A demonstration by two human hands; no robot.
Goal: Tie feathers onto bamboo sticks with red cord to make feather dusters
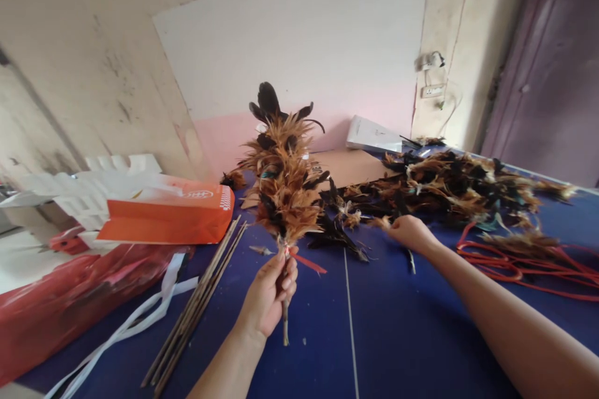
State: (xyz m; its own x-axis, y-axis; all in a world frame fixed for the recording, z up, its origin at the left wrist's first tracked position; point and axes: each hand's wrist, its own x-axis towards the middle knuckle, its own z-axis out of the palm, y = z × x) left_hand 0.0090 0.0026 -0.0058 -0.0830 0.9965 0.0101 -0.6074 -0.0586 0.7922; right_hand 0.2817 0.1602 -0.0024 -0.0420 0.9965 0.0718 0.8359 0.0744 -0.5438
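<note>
My left hand (271, 290) is wrapped round the stick of a feather duster (285, 190), held upright above the blue table. Brown feathers ring the stick in layers, with black ones at the top. A red strip (309, 262) hangs from the binding just above my fingers. Over the table to the right, my right hand (412, 234) is closed in a pinch on a small brown feather (381, 222), its tip showing past the fingers. Behind that hand spreads a heap of loose brown and black feathers (458, 184). Dark feathers (339, 237) lie between the duster and my right hand.
Thin sticks (196, 305) lie left of the duster, beside white straps (135, 324) and red plastic (84, 299). An orange bag (168, 218) stands behind them. Red cord (510, 262) is coiled at right. A cardboard piece (360, 165) and white package (374, 134) are by the wall.
</note>
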